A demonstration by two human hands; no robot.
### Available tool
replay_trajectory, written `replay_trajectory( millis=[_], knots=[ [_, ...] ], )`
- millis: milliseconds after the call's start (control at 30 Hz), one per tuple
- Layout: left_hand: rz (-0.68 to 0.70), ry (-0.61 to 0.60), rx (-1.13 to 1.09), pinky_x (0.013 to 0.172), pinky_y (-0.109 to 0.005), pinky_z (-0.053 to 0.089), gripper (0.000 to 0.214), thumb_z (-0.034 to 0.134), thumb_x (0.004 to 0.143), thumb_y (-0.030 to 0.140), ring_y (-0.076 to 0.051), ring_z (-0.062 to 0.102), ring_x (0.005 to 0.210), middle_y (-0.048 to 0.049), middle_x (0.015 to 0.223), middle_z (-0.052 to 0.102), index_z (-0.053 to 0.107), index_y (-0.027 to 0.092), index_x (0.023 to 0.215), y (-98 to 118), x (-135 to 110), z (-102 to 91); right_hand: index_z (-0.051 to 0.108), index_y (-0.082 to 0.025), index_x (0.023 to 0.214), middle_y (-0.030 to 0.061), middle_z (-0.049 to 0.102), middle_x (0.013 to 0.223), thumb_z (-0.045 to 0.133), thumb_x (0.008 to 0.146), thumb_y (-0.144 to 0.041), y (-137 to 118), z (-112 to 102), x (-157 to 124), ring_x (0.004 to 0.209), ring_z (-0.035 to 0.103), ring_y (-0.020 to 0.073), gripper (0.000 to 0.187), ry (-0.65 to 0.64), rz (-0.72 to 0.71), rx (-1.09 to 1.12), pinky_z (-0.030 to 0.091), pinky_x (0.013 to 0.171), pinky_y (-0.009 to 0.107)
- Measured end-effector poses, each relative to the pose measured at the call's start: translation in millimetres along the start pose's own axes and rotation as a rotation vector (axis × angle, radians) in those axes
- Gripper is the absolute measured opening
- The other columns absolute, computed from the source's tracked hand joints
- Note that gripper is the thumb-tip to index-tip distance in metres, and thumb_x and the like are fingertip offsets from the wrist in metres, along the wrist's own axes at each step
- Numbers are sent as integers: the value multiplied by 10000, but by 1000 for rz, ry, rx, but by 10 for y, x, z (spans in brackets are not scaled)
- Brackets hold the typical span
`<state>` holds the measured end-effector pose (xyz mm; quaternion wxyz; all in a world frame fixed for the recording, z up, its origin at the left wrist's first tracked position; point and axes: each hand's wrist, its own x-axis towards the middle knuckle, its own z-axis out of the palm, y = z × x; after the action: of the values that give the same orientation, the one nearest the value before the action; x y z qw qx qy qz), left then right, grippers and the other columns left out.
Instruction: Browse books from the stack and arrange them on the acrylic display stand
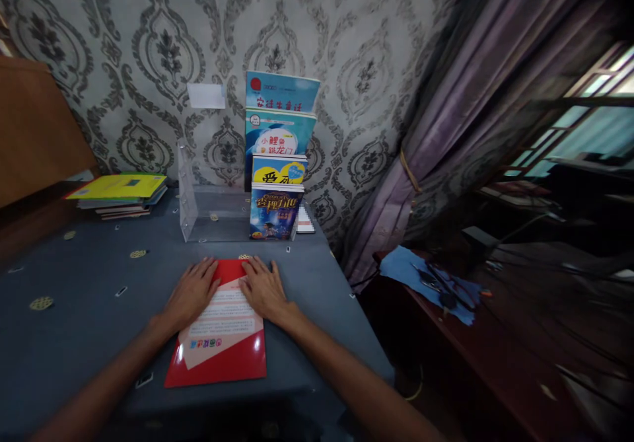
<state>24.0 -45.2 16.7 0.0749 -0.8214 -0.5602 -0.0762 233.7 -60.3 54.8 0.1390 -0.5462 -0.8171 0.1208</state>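
A red book (pixel 222 356) with a pale printed panel lies flat near the table's front, its lettering upside down to me. My left hand (pixel 197 290) rests on its far left edge, fingers stretched out. On the far right edge lies my right hand (pixel 264 288), its fingers also extended and spread. Neither hand is wrapped around anything. Just beyond them stands a clear acrylic rack (pixel 187 197). Its right side holds upright books in steps: a dark blue book (pixel 276 212) in front, a yellow book (pixel 277 170), then a teal book (pixel 282 131) and a blue book (pixel 283 90) behind.
A stack of books with a yellow cover (pixel 121 187) lies at the table's back left. Patterned wallpaper (pixel 168 52) rises behind the blue-grey tablecloth (pixel 99 336). A purple curtain (pixel 426 138) hangs at right, above a dark red desk (pixel 470 363) with a blue cloth (pixel 403 271) and cables.
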Motion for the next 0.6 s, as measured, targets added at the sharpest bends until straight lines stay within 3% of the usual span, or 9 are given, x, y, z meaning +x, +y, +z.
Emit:
replay_trajectory(
  millis=[167, 333, 433, 600],
  knots=[
    [-15, -25, 121, 1097, -536, 364, 450, 379, 998, 253, -336, 555, 1289, -215, 1406, 575, 559, 106, 1383, 182, 34, -226, 451, -165, 1460, 124, 435, 1565, 417, 1011, -279, 135, -47, 84, 1488, 326, 255, 465, -24, -70, 47, 186, 1211, 592],
    [5, -91, 179, 1051, -569, 354, 425, 381, 1019, 275, -326, 662, 1069, -193, 1205, 676, 577, 156, 1376, 334, 115, -459, 451, -207, 1467, 107, 463, 1548, 451, 1001, -292, 256, -1, 122, 1491, 323, 215, 474, -3, -85, 112, 163, 1228, 530],
    [0, -93, 186, 1047, -562, 344, 418, 367, 1028, 284, -313, 672, 1012, -181, 1125, 698, 597, 169, 1357, 356, 150, -472, 453, -219, 1464, 107, 473, 1541, 459, 998, -302, 265, 19, 122, 1480, 345, 214, 474, 18, -86, 121, 169, 1225, 520],
    [-16, -54, 177, 1038, -551, 343, 423, 359, 1027, 288, -319, 648, 1033, -190, 1192, 675, 592, 171, 1361, 331, 139, -383, 488, -165, 1431, 136, 519, 1501, 487, 976, -289, 225, -5, 111, 1450, 396, 236, 471, 49, -17, 106, 186, 1221, 507]
  ],
)
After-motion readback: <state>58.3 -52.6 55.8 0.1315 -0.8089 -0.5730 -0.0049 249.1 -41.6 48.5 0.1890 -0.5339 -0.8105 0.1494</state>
